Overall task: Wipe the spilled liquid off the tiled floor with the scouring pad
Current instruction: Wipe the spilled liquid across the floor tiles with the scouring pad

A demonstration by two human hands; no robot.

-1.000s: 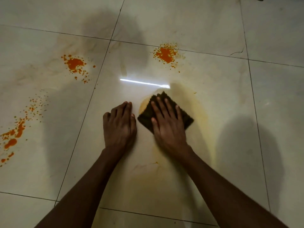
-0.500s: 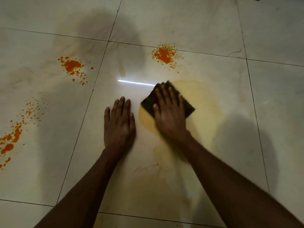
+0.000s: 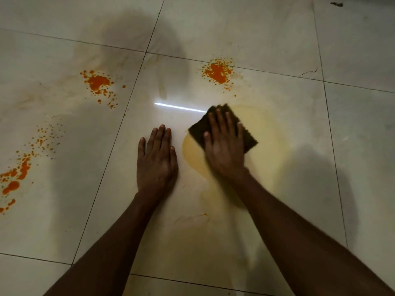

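Observation:
My right hand lies flat on a dark scouring pad, pressing it onto the pale tiled floor. Around and below the pad spreads a smeared yellow film of liquid. My left hand rests flat on the tile just left of the pad, fingers together, holding nothing. Orange spilled liquid sits in a patch beyond the pad, in a second patch at the upper left, and in a trail of splatter along the left edge.
Dark grout lines cross the glossy tiles. A bright light streak reflects just left of the pad. A small dark speck lies at the top right. A hairline crack marks the tile at the upper right.
My right hand has pushed the pad away from me and to the right, leaving a wider yellow smear behind it. My left hand has stayed flat in place.

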